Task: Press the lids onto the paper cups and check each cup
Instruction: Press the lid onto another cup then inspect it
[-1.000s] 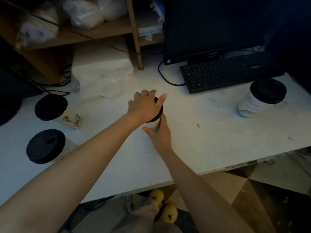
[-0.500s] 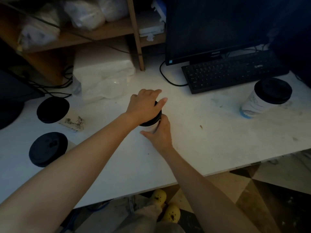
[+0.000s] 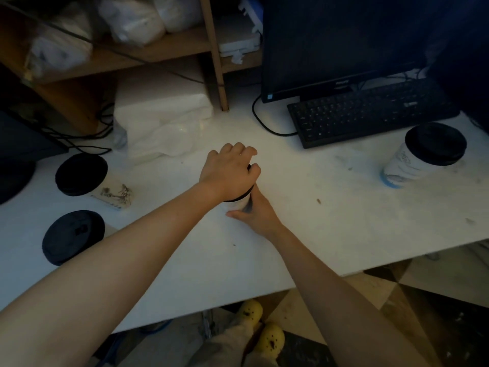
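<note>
- Fingers [image 3: 244, 152] of the left hand [image 3: 227, 172] are curling down over the black lid [image 3: 239, 197] of the centre cup, palm lying flat on top; only a thin dark edge of the lid is showing below the wrist.
- Right hand [image 3: 255, 211] is wrapping around the white side of the centre cup [image 3: 236, 203] from the near side, thumb lying across its base, fingers closed against the wall.
- The centre cup is standing upright on the white worktop [image 3: 304, 221], roughly mid-surface, with both hands touching it.
- 3 other lidded cups are sitting on the worktop: 1 at far left with a plant print [image 3: 87, 178], 1 at near left [image 3: 72, 237] seen mostly from above, 1 at right [image 3: 426, 154] with a blue band at its base, just in front of the keyboard's right end.
- All 3 are standing well apart from the centre cup, each wearing a black lid.
- A black keyboard [image 3: 370, 112] is lying at the back right, below a dark monitor [image 3: 344, 41].
- A white plastic-wrapped bundle [image 3: 161, 125] is resting at the back centre, beside a wooden shelf [image 3: 158, 51] holding pale bags.
- Lighting is running dim; whether the lid's rim is fully seated cannot be told.
- Yellow shoes [image 3: 262, 327] are showing below the worktop's near edge.
</note>
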The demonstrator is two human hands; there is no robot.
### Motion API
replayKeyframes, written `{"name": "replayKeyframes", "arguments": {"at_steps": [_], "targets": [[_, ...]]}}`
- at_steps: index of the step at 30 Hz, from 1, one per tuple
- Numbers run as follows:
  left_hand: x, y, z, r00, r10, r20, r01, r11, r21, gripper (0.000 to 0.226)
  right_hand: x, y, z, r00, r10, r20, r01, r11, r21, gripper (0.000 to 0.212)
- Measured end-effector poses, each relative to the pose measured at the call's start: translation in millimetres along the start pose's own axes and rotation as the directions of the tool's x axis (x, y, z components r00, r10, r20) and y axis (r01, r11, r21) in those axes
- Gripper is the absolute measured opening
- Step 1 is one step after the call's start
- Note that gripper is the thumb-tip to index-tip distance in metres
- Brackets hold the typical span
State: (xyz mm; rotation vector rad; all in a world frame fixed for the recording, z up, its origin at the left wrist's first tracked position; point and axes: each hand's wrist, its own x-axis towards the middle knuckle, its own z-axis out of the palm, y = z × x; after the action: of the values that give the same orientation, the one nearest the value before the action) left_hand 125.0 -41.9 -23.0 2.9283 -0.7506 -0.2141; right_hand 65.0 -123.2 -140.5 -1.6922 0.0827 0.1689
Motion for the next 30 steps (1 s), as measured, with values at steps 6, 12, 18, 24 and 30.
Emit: {"name": "replayKeyframes", "arguments": {"at_steps": [6,12,18,24,30], "targets": [[-8,0,-24,0.99,0.1,0.101,-0.098,0.995,-0.027,0.048,-21,-27,-2,0.995,-0.058,-0.087,0.058,0.998,-0.009,0.075],[-23,16,-108,0.973,0.189,-0.136,-0.223,0.926,-0.306,0.048,-48,-109,-42,0.94,-0.296,-0.17,0.27,0.95,-0.159,0.062],[-41,22,-185,0.91,0.156,-0.384,-0.326,0.842,-0.429,0.061,-66,-186,-73,0.852,-0.451,-0.265,0.304,0.839,-0.451,0.073],[-60,7,-232,0.987,0.083,0.135,0.082,0.462,-0.883,0.075,-76,-253,-88,0.663,-0.686,-0.298,0.265,0.588,-0.764,0.072],[-67,7,-236,1.0,0.02,0.001,-0.004,0.26,-0.966,0.048,-84,-287,-92,0.617,-0.769,-0.169,0.25,0.395,-0.884,0.077]]}}
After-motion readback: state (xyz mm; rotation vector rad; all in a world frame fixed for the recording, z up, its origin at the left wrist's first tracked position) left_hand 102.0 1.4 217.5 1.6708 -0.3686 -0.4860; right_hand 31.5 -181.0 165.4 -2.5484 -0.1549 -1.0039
